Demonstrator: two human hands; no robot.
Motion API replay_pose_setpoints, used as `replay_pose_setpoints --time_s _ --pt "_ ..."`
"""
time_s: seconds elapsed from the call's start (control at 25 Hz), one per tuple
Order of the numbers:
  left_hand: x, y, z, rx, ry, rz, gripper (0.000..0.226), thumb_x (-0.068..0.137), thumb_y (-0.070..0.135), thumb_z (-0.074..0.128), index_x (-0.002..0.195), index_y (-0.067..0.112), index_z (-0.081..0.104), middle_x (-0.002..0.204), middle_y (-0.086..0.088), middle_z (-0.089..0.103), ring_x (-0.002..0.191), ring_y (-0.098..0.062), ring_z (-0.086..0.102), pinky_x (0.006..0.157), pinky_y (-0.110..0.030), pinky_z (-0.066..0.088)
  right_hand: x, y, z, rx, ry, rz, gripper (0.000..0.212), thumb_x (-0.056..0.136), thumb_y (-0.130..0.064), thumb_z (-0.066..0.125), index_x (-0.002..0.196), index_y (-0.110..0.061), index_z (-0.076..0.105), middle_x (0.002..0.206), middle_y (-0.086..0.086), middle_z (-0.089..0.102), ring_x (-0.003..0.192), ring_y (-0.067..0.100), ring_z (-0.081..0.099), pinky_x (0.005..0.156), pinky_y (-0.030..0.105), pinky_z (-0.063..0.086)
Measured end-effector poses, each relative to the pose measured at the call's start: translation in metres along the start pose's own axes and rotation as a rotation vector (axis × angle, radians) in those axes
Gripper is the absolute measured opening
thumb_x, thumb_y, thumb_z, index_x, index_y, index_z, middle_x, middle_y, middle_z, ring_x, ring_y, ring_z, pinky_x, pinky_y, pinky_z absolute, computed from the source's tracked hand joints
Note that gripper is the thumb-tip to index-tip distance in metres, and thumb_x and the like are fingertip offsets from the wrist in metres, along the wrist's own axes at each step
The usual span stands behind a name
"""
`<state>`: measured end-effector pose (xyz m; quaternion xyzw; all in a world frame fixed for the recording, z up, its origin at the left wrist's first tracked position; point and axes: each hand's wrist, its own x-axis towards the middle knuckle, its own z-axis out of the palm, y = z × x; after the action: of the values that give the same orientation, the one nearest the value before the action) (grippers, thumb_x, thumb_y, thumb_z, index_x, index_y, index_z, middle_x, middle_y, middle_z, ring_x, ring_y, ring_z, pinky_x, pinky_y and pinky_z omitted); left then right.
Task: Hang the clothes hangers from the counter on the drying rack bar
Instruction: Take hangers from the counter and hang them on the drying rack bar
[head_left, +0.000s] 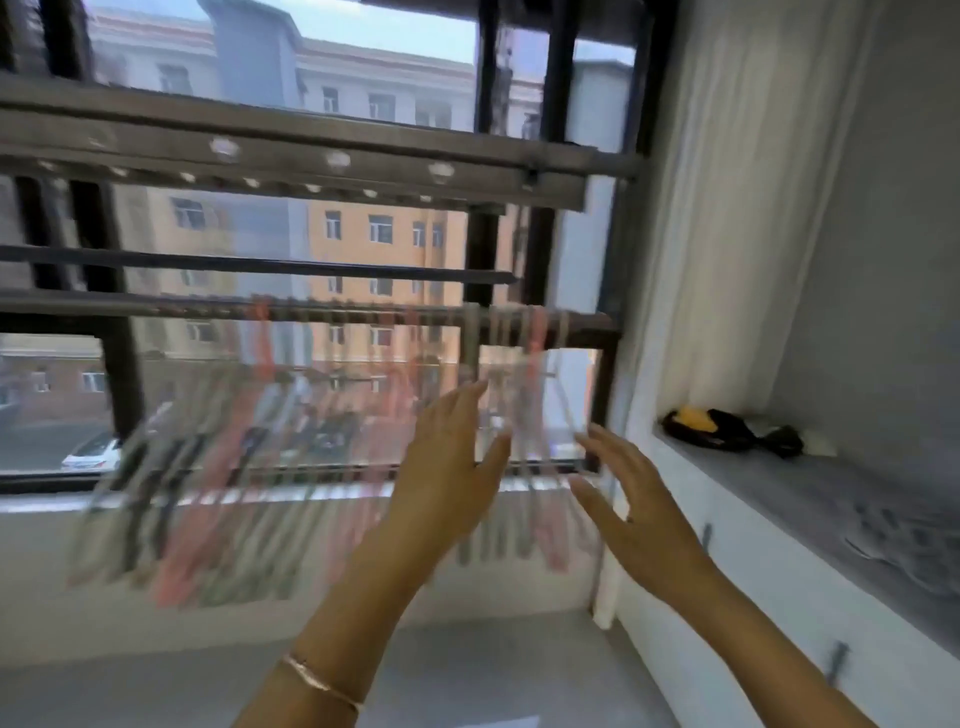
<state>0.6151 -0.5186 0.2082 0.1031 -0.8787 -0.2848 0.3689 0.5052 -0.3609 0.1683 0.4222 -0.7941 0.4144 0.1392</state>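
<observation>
Plainly the fingers (464, 401) are spread and hold nothing: left hand (447, 467) and right hand (626, 499) are raised near the many clothes hangers (249, 467) already hooked on the drying rack bar (363, 313). Whether any remain on the surface (810, 499), I cannot tell.

bare forearms, no sleeves; thin gold bangle (324, 685) on left wrist; right wrist unadorned.
</observation>
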Motion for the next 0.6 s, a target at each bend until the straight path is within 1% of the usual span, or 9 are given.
replay_pose_setpoints --time_s 0.08,0.16,0.28,0.36,0.48,0.52,0.6 --pt "0.009 0.044 0.061 -0.011 -0.059 0.065 0.057 0.096 0.039 0.044 0.147 0.027 0.022 0.153 0.006 0.025 0.141 -0.012 0.020 0.114 -0.029 0.019 -0.019 0.048 -0.056 -0.052 0.070 0.089 0.046 0.086 -0.048 0.042 0.131 -0.045 0.033 0.139 -0.025 0.026 0.127 -0.010 0.019 0.107 0.016 0.014" --pt "0.019 0.087 0.121 -0.031 -0.139 0.137 0.058 0.096 0.040 0.043 0.147 0.024 0.020 0.154 0.004 0.022 0.143 -0.015 0.016 0.116 -0.031 0.017 -0.040 0.100 -0.107 -0.120 0.149 0.179 0.047 0.089 -0.045 0.044 0.135 -0.038 0.037 0.142 -0.020 0.029 0.128 -0.007 0.022 0.105 0.016 0.017" --pt "0.037 0.133 0.206 -0.058 -0.245 0.203 0.060 0.097 0.039 0.042 0.148 0.021 0.018 0.156 0.001 0.020 0.144 -0.019 0.014 0.119 -0.034 0.014 -0.069 0.171 -0.170 -0.199 0.243 0.315 0.053 0.088 -0.047 0.043 0.138 -0.028 0.040 0.147 -0.013 0.031 0.136 0.003 0.025 0.110 0.024 0.022" --pt "0.048 0.156 0.266 -0.100 -0.303 0.228 0.062 0.097 0.039 0.041 0.149 0.020 0.015 0.156 0.001 0.020 0.144 -0.019 0.014 0.118 -0.033 0.014 -0.088 0.217 -0.203 -0.230 0.283 0.406 0.055 0.087 -0.047 0.043 0.137 -0.024 0.042 0.147 -0.011 0.032 0.136 0.005 0.027 0.113 0.030 0.025" --pt "0.063 0.182 0.355 -0.182 -0.401 0.264 0.063 0.097 0.037 0.042 0.149 0.019 0.013 0.155 0.000 0.022 0.143 -0.019 0.016 0.116 -0.031 0.016 -0.108 0.287 -0.236 -0.289 0.332 0.519 0.047 0.092 -0.036 0.049 0.136 -0.021 0.043 0.146 -0.006 0.036 0.137 0.011 0.029 0.110 0.025 0.022" --pt "0.069 0.186 0.385 -0.204 -0.438 0.277 0.063 0.097 0.037 0.042 0.149 0.019 0.014 0.155 0.000 0.022 0.143 -0.018 0.016 0.115 -0.031 0.016 -0.110 0.311 -0.243 -0.313 0.342 0.549 0.046 0.092 -0.034 0.050 0.135 -0.019 0.044 0.144 -0.007 0.038 0.137 0.011 0.029 0.109 0.023 0.022" --pt "0.086 0.190 0.454 -0.229 -0.516 0.290 0.062 0.097 0.036 0.043 0.149 0.017 0.015 0.154 -0.001 0.023 0.142 -0.019 0.018 0.114 -0.030 0.018 -0.108 0.361 -0.257 -0.339 0.344 0.607 0.044 0.092 -0.031 0.051 0.133 -0.017 0.045 0.137 -0.010 0.039 0.133 0.009 0.031 0.104 0.015 0.021"
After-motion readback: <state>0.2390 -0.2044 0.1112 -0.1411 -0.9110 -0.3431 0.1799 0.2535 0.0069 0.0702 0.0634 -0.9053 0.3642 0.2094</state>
